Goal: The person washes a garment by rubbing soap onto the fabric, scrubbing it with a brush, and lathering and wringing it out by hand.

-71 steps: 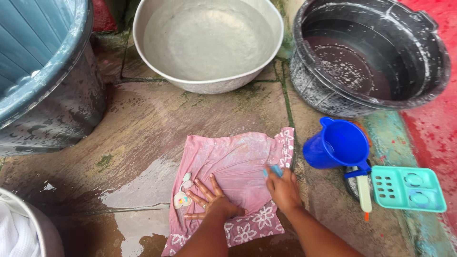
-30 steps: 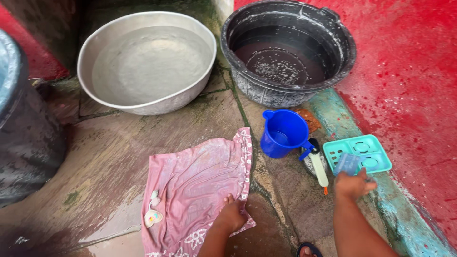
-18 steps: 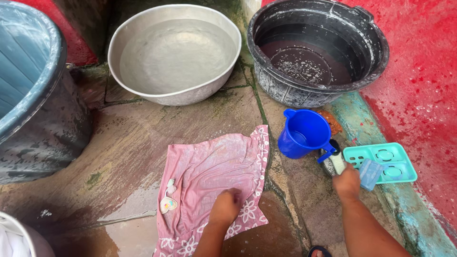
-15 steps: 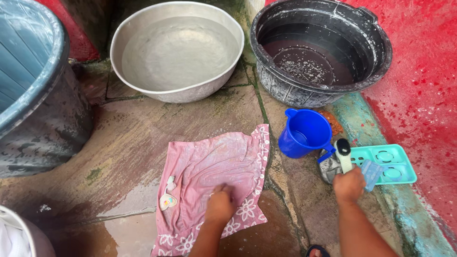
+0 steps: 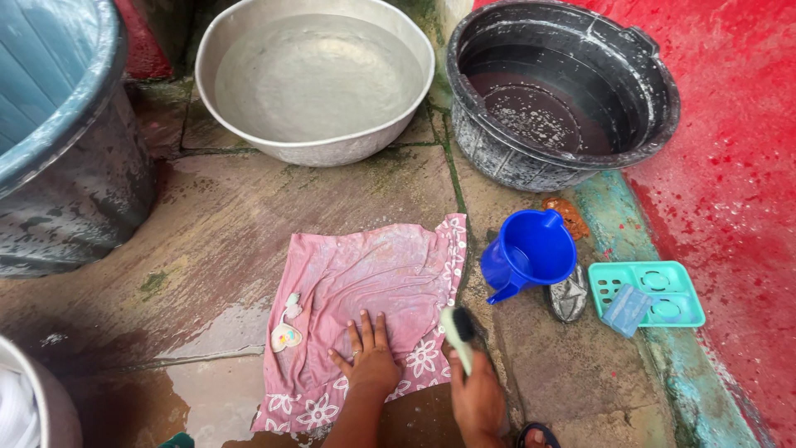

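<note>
A wet pink cloth (image 5: 373, 286) lies spread on the stone floor (image 5: 224, 207). The left hand (image 5: 369, 361) presses flat on it, fingers splayed. The right hand (image 5: 477, 398) grips a scrubbing brush (image 5: 458, 332) at the cloth's edge. A blue jug (image 5: 531, 249) stands nearby, a teal soap tray (image 5: 688, 290) beyond.

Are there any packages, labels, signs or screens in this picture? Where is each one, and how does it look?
No packages, signs or screens show.
The nearest thing to a label: a small heart-shaped patch, pale with pink and yellow, on the left part of the pink cloth, beside the left hand.
The right hand holds a scrubbing brush at the cloth's right edge; no label shows on it.
</note>
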